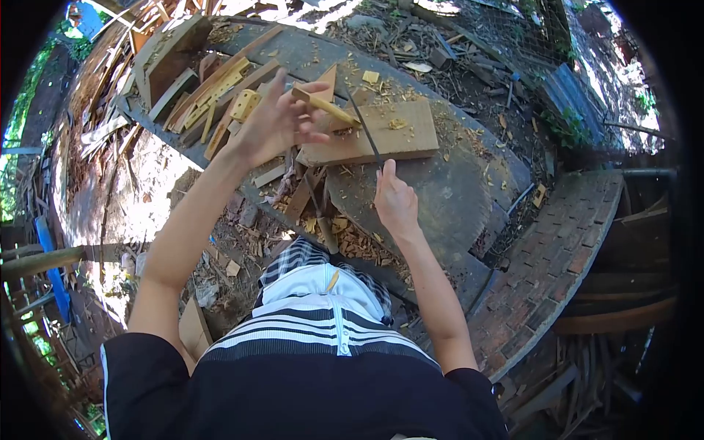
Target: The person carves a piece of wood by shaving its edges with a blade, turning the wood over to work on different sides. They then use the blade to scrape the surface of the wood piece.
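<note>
Seen from the head camera, a small wooden stick [323, 106] is gripped in the fingers of the left hand [275, 121], held up just above a flat board [396, 136] that lies on a round, dark work table [455, 198]. A thin, dark file [364, 132] is grasped at its lower end by the right hand [396, 205], fingers clenched around it, and its far end is laid against the stick. The board is dusted with pale shavings [398, 124], and more chips [352, 238] are scattered along the table's near edge. Offcuts and strips of timber [213, 92] are piled on the table behind the left hand, partly hidden by it. A curved brick edge [565, 249] is seen to the right of the table, and littered ground [469, 59] lies beyond. The lower frame is filled by a striped shirt [323, 345] and both bare forearms.
</note>
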{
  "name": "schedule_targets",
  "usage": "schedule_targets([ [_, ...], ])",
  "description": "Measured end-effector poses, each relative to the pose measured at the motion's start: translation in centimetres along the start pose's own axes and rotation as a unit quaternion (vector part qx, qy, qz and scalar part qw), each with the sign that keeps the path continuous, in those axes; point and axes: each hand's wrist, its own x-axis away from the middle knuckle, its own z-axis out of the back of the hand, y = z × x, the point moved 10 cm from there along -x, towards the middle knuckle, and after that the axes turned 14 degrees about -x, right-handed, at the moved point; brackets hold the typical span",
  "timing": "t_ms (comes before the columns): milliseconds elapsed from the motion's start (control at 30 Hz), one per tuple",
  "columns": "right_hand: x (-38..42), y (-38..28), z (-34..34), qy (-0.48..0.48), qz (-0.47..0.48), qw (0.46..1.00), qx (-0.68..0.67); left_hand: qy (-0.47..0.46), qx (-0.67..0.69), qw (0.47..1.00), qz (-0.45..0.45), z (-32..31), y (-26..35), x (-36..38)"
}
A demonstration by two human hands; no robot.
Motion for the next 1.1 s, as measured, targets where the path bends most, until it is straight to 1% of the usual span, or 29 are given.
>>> schedule_targets([
  [33,-0.1,-0.1,0.2,0.005,-0.003,1.000,0.000,0.009,-0.053,0.998,-0.020,0.3,0.4,0.6],
  [67,-0.2,0.1,0.0,-0.013,-0.022,1.000,0.018,0.006,-0.054,0.998,-0.020,0.1,0.3,0.6],
  [100,-0.2,0.3,-0.5,-0.033,-0.039,0.998,0.034,0.075,-0.328,0.941,-0.040,0.9,0.9,0.6],
  [133,-0.1,0.3,-0.7,-0.035,-0.037,0.998,0.033,0.140,-0.574,0.805,-0.056,0.4,2.3,1.0],
  [167,-0.1,0.5,-0.8,-0.031,-0.037,0.998,0.035,0.205,-0.636,0.727,-0.158,-1.6,4.6,1.6],
  [200,-0.3,0.6,-0.8,-0.026,-0.035,0.998,0.037,0.210,-0.637,0.725,-0.157,-1.4,4.2,0.5],
  [267,-0.7,0.5,-0.8,-0.027,-0.035,0.998,0.035,0.230,-0.547,0.738,-0.320,-1.6,5.2,-0.9],
  [300,-0.5,0.7,-0.7,-0.027,-0.039,0.998,0.037,0.240,-0.375,0.872,-0.205,-0.5,3.3,-2.9],
  [333,-0.5,1.1,-0.7,-0.024,-0.046,0.998,0.037,0.234,-0.374,0.874,-0.202,-1.0,2.9,-3.8],
  [400,-1.0,1.9,-0.9,-0.039,-0.062,0.995,0.061,0.282,-0.223,0.899,-0.249,0.0,3.2,-4.7],
  [433,-1.2,2.0,-0.6,-0.035,-0.067,0.995,0.061,0.277,-0.203,0.906,-0.247,0.5,3.2,-5.1],
  [500,-1.4,1.5,-0.6,-0.050,-0.060,0.996,0.054,0.273,-0.197,0.910,-0.243,1.2,3.5,-5.4],
  [567,-1.7,0.5,0.2,-0.039,-0.055,0.997,0.048,0.269,-0.191,0.912,-0.245,1.2,3.6,-6.1],
  [667,-2.0,-2.0,1.1,-0.027,-0.046,0.998,0.032,0.285,-0.216,0.909,-0.215,0.7,3.1,-5.6],
  [700,-2.1,-2.5,1.5,-0.014,-0.042,0.999,0.028,0.276,-0.215,0.909,-0.228,0.6,3.2,-5.7],
  [733,-2.1,-1.7,0.8,-0.015,-0.045,0.998,0.028,0.268,-0.214,0.908,-0.242,0.4,3.3,-5.7],
  [767,-1.9,-0.3,-0.3,-0.019,-0.051,0.997,0.057,0.266,-0.214,0.908,-0.241,0.4,3.1,-5.7],
  [800,-2.0,0.1,-0.8,-0.021,-0.054,0.995,0.084,0.273,-0.215,0.905,-0.244,0.4,3.2,-5.5],
  [833,-2.1,0.4,-1.0,-0.018,-0.053,0.995,0.084,0.279,-0.219,0.901,-0.248,0.5,3.5,-5.4],
  [933,-2.4,1.6,-0.9,-0.042,-0.075,0.995,0.055,0.276,-0.225,0.901,-0.246,0.2,4.0,-5.9],
  [967,-2.8,1.6,-0.3,-0.027,-0.062,0.997,0.042,0.271,-0.224,0.904,-0.243,0.2,3.9,-6.4],
  [1000,-3.0,1.4,0.2,-0.014,-0.050,0.998,0.028,0.270,-0.222,0.896,-0.273,-0.2,4.8,-6.6],
  [1033,-3.1,1.1,0.5,-0.016,-0.058,0.998,0.025,0.271,-0.220,0.888,-0.300,-0.2,5.1,-6.6],
  [1100,-3.6,0.4,1.8,0.008,-0.082,0.997,0.002,0.272,-0.229,0.891,-0.282,0.2,4.5,-7.4],
])
